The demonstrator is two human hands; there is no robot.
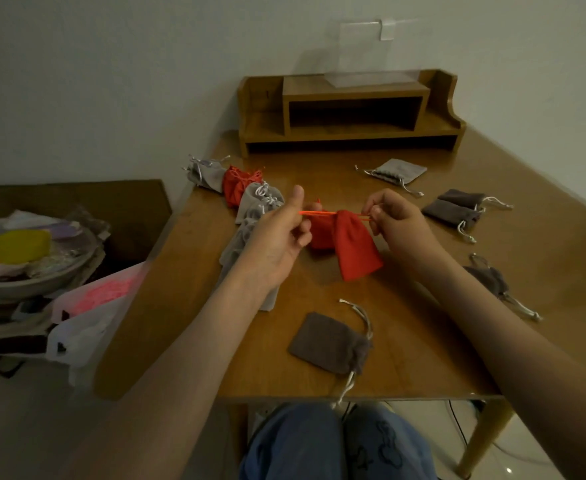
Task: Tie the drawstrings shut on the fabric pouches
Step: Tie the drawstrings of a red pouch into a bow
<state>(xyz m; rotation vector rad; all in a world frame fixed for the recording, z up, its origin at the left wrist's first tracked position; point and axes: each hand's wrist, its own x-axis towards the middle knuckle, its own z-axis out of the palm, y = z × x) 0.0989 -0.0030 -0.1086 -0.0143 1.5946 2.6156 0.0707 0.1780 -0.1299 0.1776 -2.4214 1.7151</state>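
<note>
where the table ends, far left: a bowl (25, 282) heaped with soft things, one of them yellow, sits on a lower surface; plastic bags (87, 327) lie just beside it, against the table's side.
table (423, 368): brown wood, set against a pale wall.
left pile (250, 216): light grey pouches bunched along the table's left side, a red one among them toward the far end; white cords show at their necks.
left hand (277, 244): raised over the table, thumb pointing up, fingers curled and pinching the left end of the red drawstring (319, 213).
red drawstring: pulled straight and roughly level between the two hands.
near pouch (329, 344): dark grey, flat on the table by the near edge, neck gathered; one white cord hangs over the edge.
shelf unit (350, 109): wooden, at the far end by the wall, a clear plastic stand (371, 53) on top.
red pouch (357, 254): hangs from the drawstring between the hands, neck gathered; whether its bottom touches the table cannot be told. more red cloth shows just to its left, and it cannot be told whether that is the same pouch.
light grey pouch (395, 173): flat on the table, in front of the shelf unit.
right hand (398, 223): fingers curled, fingertips pinching the drawstring's right end.
dark pair (457, 209): two dark grey pouches lying side by side, touching.
far-right pouch (492, 278): dark grey, cords trailing toward the near edge.
</note>
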